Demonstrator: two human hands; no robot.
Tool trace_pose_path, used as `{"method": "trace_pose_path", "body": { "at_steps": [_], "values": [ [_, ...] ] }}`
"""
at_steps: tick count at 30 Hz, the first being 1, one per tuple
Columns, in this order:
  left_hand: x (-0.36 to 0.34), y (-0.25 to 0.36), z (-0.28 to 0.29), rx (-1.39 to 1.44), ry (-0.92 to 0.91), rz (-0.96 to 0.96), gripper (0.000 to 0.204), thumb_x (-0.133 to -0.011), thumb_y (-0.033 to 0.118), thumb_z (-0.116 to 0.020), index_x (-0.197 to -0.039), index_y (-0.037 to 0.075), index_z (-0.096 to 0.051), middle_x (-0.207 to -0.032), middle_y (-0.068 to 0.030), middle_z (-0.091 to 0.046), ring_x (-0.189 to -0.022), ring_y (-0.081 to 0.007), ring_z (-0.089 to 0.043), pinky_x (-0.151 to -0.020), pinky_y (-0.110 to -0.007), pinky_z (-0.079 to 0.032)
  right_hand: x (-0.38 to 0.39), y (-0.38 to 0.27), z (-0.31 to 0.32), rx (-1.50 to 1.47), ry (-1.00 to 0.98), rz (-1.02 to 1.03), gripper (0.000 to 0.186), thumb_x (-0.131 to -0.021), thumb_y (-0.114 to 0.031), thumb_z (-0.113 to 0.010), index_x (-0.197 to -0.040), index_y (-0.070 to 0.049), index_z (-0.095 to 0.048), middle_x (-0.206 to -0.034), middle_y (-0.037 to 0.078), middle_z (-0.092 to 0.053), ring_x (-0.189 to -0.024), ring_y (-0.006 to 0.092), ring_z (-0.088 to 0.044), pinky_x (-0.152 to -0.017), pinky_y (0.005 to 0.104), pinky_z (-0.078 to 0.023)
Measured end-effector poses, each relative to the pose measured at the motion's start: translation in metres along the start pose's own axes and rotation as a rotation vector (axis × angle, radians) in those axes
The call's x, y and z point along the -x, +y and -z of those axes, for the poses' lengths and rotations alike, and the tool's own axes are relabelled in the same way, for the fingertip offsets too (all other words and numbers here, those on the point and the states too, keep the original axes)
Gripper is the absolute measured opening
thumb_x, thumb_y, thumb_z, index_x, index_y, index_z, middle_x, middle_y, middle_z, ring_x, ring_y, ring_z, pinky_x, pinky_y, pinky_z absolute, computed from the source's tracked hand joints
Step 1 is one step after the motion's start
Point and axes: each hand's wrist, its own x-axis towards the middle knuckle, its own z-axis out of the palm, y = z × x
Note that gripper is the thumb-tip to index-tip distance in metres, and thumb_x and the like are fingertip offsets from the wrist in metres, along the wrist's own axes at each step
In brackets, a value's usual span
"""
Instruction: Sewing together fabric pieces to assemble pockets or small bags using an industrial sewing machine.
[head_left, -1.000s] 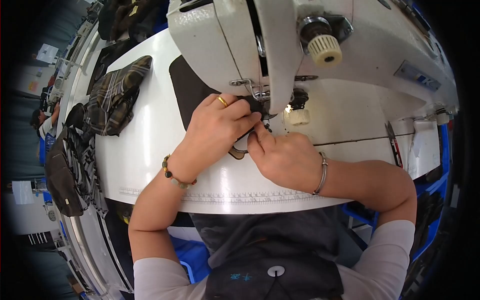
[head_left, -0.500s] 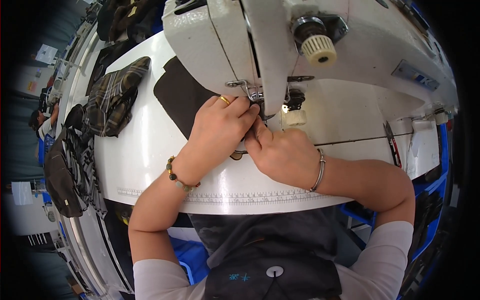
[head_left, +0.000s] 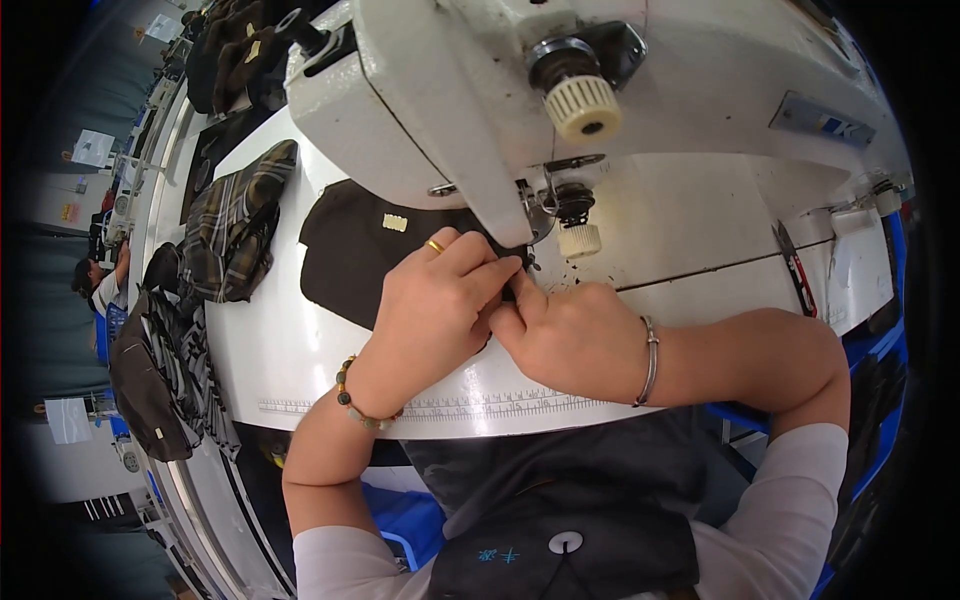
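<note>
Plainly the sewing is only at its start, as I judge it: both hands sit bunched under the head of the white sewing machine (head_left: 600, 90), working one small spot of the dark fabric piece (head_left: 350, 250). The left hand (head_left: 435, 300), with a gold ring, has its fingers curled shut, pinching the cloth's edge near the needle area; the right hand (head_left: 570, 335) presses beside it, fingertips closed on the same edge. Most of the piece lies flat toward the table's (head_left: 290, 350) far left side, no seam visible on it. Plaid garments (head_left: 235, 225) wait at the left edge.
</note>
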Motion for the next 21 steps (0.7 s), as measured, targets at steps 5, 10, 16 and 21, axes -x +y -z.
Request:
{"method": "trace_pose_path", "body": {
  "at_steps": [5,10,16,21],
  "values": [
    [-0.001,0.001,-0.006,0.023,0.058,-0.064,0.031,-0.066,0.000,-0.071,-0.097,0.005,-0.072,-0.083,-0.0040,-0.059,-0.075,-0.0244,-0.056,-0.062,-0.033,-0.049,0.003,-0.005,0.003,-0.022,-0.038,0.044,0.012,-0.073,-0.012,-0.062,-0.076,-0.003,-0.056,-0.094,0.033,-0.066,-0.045,0.0152,-0.058,-0.037,0.0296,-0.044],
    [-0.002,0.002,-0.006,0.014,0.050,-0.059,0.032,-0.065,-0.001,-0.070,-0.096,0.005,-0.071,-0.083,-0.0044,-0.058,-0.076,-0.0244,-0.057,-0.063,-0.033,-0.049,0.003,-0.006,0.003,-0.030,-0.018,0.047,0.011,-0.073,-0.012,-0.062,-0.076,-0.003,-0.056,-0.095,0.034,-0.066,-0.045,0.0151,-0.057,-0.037,0.0296,-0.043],
    [-0.003,0.001,-0.006,0.005,0.040,-0.069,0.031,-0.064,0.000,-0.069,-0.095,0.005,-0.071,-0.085,-0.0044,-0.058,-0.076,-0.0248,-0.057,-0.062,-0.034,-0.050,0.002,-0.005,0.001,0.013,-0.021,0.041,0.012,-0.073,-0.013,-0.063,-0.078,-0.003,-0.058,-0.095,0.033,-0.067,-0.045,0.0161,-0.058,-0.037,0.0295,-0.044],
    [-0.009,-0.007,-0.012,-0.049,0.034,-0.004,0.035,-0.063,0.004,-0.071,-0.098,0.005,-0.071,-0.088,-0.0049,-0.059,-0.086,-0.0251,-0.059,-0.071,-0.033,-0.052,-0.004,0.007,-0.006,0.047,-0.011,-0.012,0.012,-0.076,-0.014,-0.063,-0.081,-0.003,-0.059,-0.097,0.029,-0.068,-0.045,0.0176,-0.058,-0.038,0.0296,-0.045]
  ]
}}
